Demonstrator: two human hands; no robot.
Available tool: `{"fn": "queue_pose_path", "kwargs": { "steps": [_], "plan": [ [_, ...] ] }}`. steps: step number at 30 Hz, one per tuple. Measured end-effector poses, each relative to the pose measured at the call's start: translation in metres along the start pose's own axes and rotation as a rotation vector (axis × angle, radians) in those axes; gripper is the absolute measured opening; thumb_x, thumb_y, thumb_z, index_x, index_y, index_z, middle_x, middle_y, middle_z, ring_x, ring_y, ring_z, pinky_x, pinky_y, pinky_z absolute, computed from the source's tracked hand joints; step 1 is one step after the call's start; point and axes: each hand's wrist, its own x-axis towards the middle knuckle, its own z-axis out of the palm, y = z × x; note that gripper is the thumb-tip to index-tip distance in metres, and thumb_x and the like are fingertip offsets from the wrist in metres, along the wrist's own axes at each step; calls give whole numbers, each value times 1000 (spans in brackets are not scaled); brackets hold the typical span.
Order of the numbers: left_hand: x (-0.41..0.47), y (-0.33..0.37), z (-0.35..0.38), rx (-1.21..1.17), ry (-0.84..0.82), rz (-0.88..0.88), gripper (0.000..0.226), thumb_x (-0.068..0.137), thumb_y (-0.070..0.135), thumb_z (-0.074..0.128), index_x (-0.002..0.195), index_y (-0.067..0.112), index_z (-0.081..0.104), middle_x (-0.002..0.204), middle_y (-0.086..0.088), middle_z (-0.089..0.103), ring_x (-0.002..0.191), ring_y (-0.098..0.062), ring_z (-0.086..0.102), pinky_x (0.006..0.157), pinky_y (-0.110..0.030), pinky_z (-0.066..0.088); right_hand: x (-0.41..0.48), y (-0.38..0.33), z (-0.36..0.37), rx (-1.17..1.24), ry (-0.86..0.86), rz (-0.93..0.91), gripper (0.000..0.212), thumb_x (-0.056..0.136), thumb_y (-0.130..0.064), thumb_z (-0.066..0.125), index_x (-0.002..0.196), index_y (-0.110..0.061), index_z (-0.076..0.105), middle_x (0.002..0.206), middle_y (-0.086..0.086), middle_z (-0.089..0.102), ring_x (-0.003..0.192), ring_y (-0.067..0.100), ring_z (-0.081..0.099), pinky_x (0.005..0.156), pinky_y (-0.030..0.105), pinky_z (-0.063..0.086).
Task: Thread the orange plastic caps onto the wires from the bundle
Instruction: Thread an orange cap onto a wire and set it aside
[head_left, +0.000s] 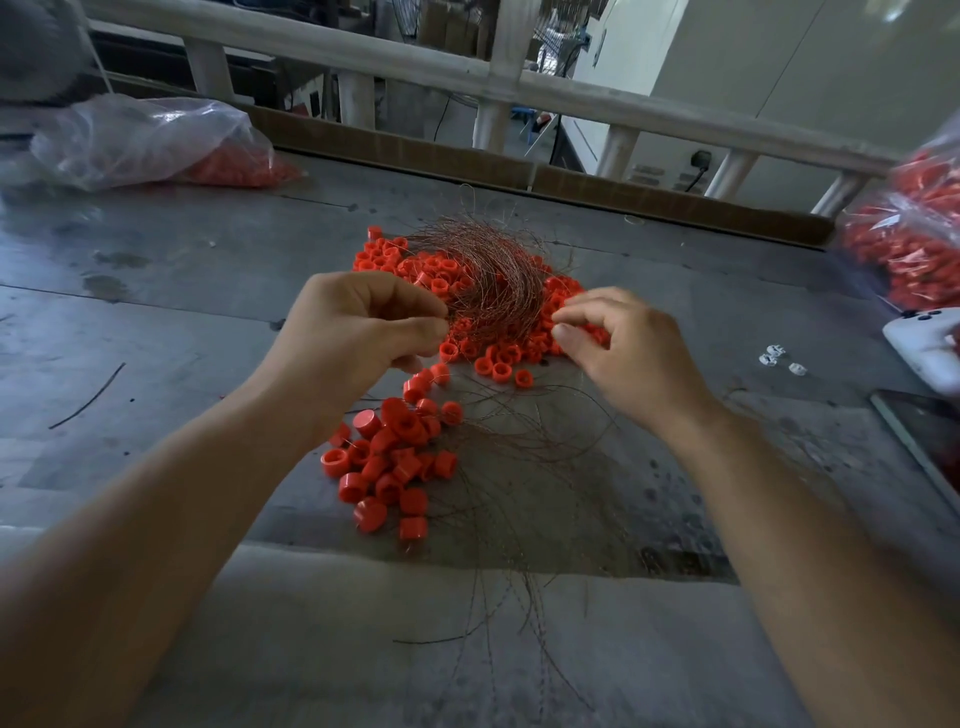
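Note:
A tangled bundle of thin copper-coloured wires (483, 270) lies on a loose heap of orange plastic caps (498, 358) in the middle of the grey table. My left hand (348, 338) has its fingers curled and pinches wires at the bundle's left edge. Over the heap's right side, my right hand (618, 353) has its fingertips pinched together on an orange cap, mostly hidden by the fingers. Nearer to me lies a second group of orange caps (389, 462) with wires running through them and trailing toward the table's front edge.
A clear plastic bag holding orange caps (156, 145) lies at the back left. Another bag of caps (904, 234) stands at the right edge, with a white device (919, 343) and a dark tablet (924, 436) below it. A white railing (498, 88) runs behind the table.

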Motion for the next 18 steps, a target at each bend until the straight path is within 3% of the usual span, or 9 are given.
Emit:
{"fn": "queue_pose_path", "kwargs": {
  "steps": [2, 7, 10, 12, 18],
  "plan": [
    [0, 0, 0, -15, 3, 0, 20, 72, -1, 70, 74, 19, 68, 73, -8, 67, 58, -7, 62, 59, -13, 52, 1, -5, 6, -49, -55, -81, 26, 89, -25, 58, 108, -10, 67, 131, 3, 51, 123, 16, 43, 102, 21, 26],
    [-1, 0, 0, -13, -1, -5, 23, 73, -3, 69, 74, 19, 67, 76, -8, 66, 60, -8, 62, 60, -13, 53, 6, -7, 22, -140, -157, -185, 33, 91, -33, 52, 111, -10, 65, 152, 4, 22, 141, 17, 11, 108, 23, 1],
    [-1, 1, 1, -9, 2, -4, 23, 73, -3, 69, 74, 20, 67, 76, -6, 67, 61, -9, 63, 59, -14, 53, 9, -4, 28, -204, -254, -158, 48, 93, -40, 43, 129, -9, 50, 153, 2, 19, 141, 15, 6, 115, 39, 6],
    [-1, 2, 1, -8, 5, -5, 23, 73, -3, 69, 73, 20, 67, 79, -9, 67, 64, -11, 63, 59, -13, 53, 9, -2, 29, -230, -276, -144, 54, 94, -42, 41, 136, -8, 40, 151, 1, 25, 141, 13, 7, 115, 42, 8],
    [-1, 2, 1, 11, 4, -1, 24, 73, -4, 68, 73, 20, 66, 84, -14, 67, 65, -13, 63, 58, -13, 52, 7, -3, 25, -167, -175, -176, 52, 93, -37, 46, 132, -3, 45, 140, 3, 40, 139, 15, 18, 114, 41, 14]
  ]
}}
